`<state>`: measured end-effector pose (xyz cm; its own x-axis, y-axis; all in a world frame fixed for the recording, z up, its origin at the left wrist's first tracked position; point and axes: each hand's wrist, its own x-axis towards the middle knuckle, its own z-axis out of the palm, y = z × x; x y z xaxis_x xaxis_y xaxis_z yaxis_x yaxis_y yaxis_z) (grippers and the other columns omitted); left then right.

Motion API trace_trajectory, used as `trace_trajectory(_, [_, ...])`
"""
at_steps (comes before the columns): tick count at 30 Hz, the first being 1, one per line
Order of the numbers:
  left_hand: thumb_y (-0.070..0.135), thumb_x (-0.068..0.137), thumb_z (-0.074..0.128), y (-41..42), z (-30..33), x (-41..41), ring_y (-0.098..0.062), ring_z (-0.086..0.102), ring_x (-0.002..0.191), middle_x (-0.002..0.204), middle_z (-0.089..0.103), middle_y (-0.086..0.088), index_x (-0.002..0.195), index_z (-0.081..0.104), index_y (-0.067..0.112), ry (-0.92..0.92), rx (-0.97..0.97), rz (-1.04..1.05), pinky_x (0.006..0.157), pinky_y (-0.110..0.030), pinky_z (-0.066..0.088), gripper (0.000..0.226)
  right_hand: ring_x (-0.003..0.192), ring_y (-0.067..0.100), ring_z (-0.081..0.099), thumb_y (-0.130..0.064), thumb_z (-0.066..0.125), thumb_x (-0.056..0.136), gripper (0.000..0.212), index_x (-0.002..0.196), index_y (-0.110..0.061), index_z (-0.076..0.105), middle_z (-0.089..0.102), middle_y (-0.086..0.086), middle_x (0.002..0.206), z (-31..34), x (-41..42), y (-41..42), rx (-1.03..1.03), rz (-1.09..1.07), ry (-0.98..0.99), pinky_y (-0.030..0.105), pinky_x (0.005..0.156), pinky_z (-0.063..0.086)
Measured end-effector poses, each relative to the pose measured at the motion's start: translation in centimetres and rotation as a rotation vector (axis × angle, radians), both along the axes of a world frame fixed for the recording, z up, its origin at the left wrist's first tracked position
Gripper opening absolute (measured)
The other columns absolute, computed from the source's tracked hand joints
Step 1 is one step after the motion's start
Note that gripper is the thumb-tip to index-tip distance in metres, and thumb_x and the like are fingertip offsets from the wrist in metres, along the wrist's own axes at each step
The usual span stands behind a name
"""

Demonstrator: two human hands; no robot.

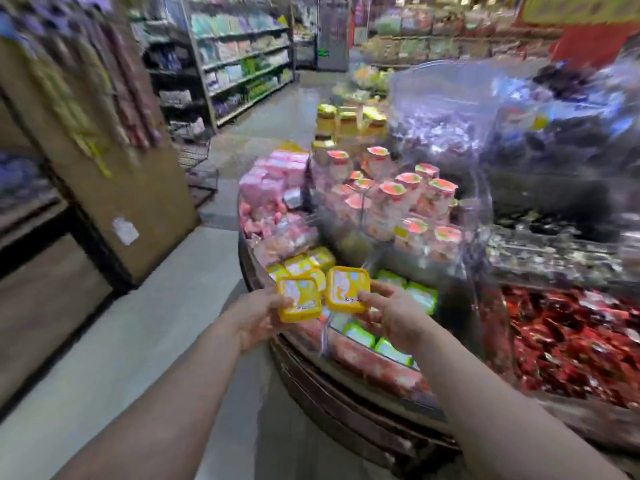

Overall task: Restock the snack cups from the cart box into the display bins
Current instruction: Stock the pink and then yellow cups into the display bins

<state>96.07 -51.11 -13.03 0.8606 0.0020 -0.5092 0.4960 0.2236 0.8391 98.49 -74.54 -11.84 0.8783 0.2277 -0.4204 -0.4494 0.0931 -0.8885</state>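
Two yellow snack cups, squarish with rounded corners and glossy foil lids, are held side by side over the near edge of the round display. The left hand (258,318) grips the left cup (300,299) from below and from its left side, fingers curled under it and the thumb on the lid's edge. The right hand (389,311) holds the right cup (347,289) at its right edge, thumb pressed on the lid and fingers beneath. The two cups nearly touch, tilted so both lids face the camera.

Just behind the cups, more yellow cups (304,263) of the same shape lie piled in a bin (256,271) at the display's dark curved rim. Below the right hand sit green-lidded cups (391,349) in a bin with a clear plastic divider (327,336). Further back, taller round tubs with pink and orange lids (398,199) are stacked behind curved clear plastic walls, and pink wrapped packs (273,181) lie to their left. To the right, crinkled red foil packets (571,341) fill another bin.

The frame is motion-blurred. A tall brown cardboard panel (114,174) stands at the left on the pale tiled floor (104,358), with shelves (242,64) of goods along the aisle beyond.
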Motion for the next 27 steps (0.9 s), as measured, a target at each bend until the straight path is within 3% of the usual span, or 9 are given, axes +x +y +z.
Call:
trace_trajectory(4, [0.007, 0.087, 0.057, 7.3, -0.7, 3.4, -0.02, 0.064, 0.081, 0.099, 0.071, -0.009, 0.118, 0.062, 0.009, 0.035, 0.024, 0.109, 0.091, -0.037, 0.049, 0.031, 0.047, 0.011, 0.06, -0.005, 0.058, 0.092, 0.021, 0.109, -0.014, 0.063, 0.067, -0.002, 0.063, -1.2, 3.5, 6.3, -0.014, -0.017, 0.01, 0.023, 0.051, 0.052])
trace_trajectory(7, [0.008, 0.087, 0.059, 9.5, -1.8, 6.3, -0.019, 0.063, 0.08, 0.101, 0.069, -0.008, 0.117, 0.061, 0.011, 0.058, -0.005, 0.165, 0.078, -0.033, 0.051, 0.03, 0.046, 0.009, 0.06, -0.003, 0.055, 0.093, 0.018, 0.103, -0.015, 0.065, 0.069, 0.004, 0.075, -2.5, 6.7, 8.3, -0.047, -0.06, 0.035, 0.023, 0.053, 0.053])
trace_trajectory(10, [0.008, 0.087, 0.058, 10.1, -2.7, 9.7, -0.017, 0.063, 0.077, 0.096, 0.07, -0.005, 0.107, 0.064, 0.014, 0.076, -0.025, 0.146, 0.073, -0.029, 0.05, 0.021, 0.06, 0.016, 0.063, 0.0, 0.051, 0.093, 0.022, 0.108, -0.007, 0.065, 0.068, 0.012, 0.091, -3.7, 10.9, 9.4, -0.13, -0.121, 0.032, 0.021, 0.047, 0.049])
trace_trajectory(13, [0.007, 0.086, 0.06, 10.6, -2.8, 13.2, -0.019, 0.065, 0.083, 0.099, 0.072, -0.008, 0.102, 0.067, 0.014, 0.069, 0.003, 0.074, 0.085, -0.032, 0.05, 0.019, 0.052, 0.013, 0.061, 0.004, 0.048, 0.092, 0.02, 0.097, -0.007, 0.065, 0.064, 0.012, 0.08, -5.4, 15.3, 10.4, -0.216, -0.154, 0.056, 0.016, 0.041, 0.041])
trace_trajectory(17, [0.003, 0.084, 0.063, 11.6, -1.9, 17.7, -0.026, 0.063, 0.089, 0.102, 0.07, -0.011, 0.108, 0.066, 0.01, 0.055, 0.042, -0.022, 0.095, -0.04, 0.047, 0.025, 0.063, 0.021, 0.049, 0.005, 0.05, 0.084, 0.019, 0.089, 0.003, 0.068, 0.059, 0.016, 0.074, -7.4, 19.6, 11.2, -0.288, -0.154, 0.116, 0.022, 0.055, 0.032])
trace_trajectory(20, [0.001, 0.085, 0.062, 11.2, -1.6, 20.9, -0.019, 0.066, 0.075, 0.091, 0.073, -0.007, 0.103, 0.068, 0.011, 0.052, 0.025, -0.105, 0.086, -0.036, 0.047, 0.022, 0.053, 0.018, 0.054, -0.001, 0.06, 0.072, 0.011, 0.078, 0.0, 0.069, 0.062, 0.013, 0.067, -9.4, 21.8, 11.3, -0.323, -0.229, 0.148, 0.029, 0.045, 0.047])
trace_trajectory(22, [0.001, 0.085, 0.063, 10.6, -2.0, 22.7, -0.017, 0.065, 0.073, 0.093, 0.073, -0.007, 0.105, 0.068, 0.011, 0.077, 0.026, -0.188, 0.081, -0.032, 0.047, 0.023, 0.069, 0.024, 0.061, -0.015, 0.065, 0.065, 0.028, 0.089, -0.001, 0.071, 0.068, 0.013, 0.076, -11.0, 22.7, 11.0, -0.363, -0.32, 0.176, 0.044, 0.065, 0.057])
trace_trajectory(25, [0.002, 0.085, 0.064, 9.6, -3.2, 25.3, -0.017, 0.065, 0.077, 0.102, 0.071, -0.008, 0.113, 0.065, 0.008, 0.114, 0.067, -0.356, 0.089, -0.038, 0.049, 0.029, 0.09, 0.024, 0.058, -0.008, 0.062, 0.085, 0.023, 0.108, -0.005, 0.063, 0.063, 0.008, 0.095, -12.8, 23.7, 10.6, -0.457, -0.418, 0.239, 0.031, 0.076, 0.048])
trace_trajectory(27, [0.0, 0.088, 0.06, 8.8, -4.3, 26.7, -0.021, 0.065, 0.087, 0.104, 0.07, -0.01, 0.114, 0.063, 0.008, 0.128, 0.108, -0.463, 0.094, -0.042, 0.048, 0.028, 0.105, 0.028, 0.061, -0.012, 0.061, 0.089, 0.028, 0.116, -0.007, 0.06, 0.065, 0.013, 0.111, -13.2, 24.0, 10.5, -0.59, -0.421, 0.29, 0.032, 0.086, 0.049])
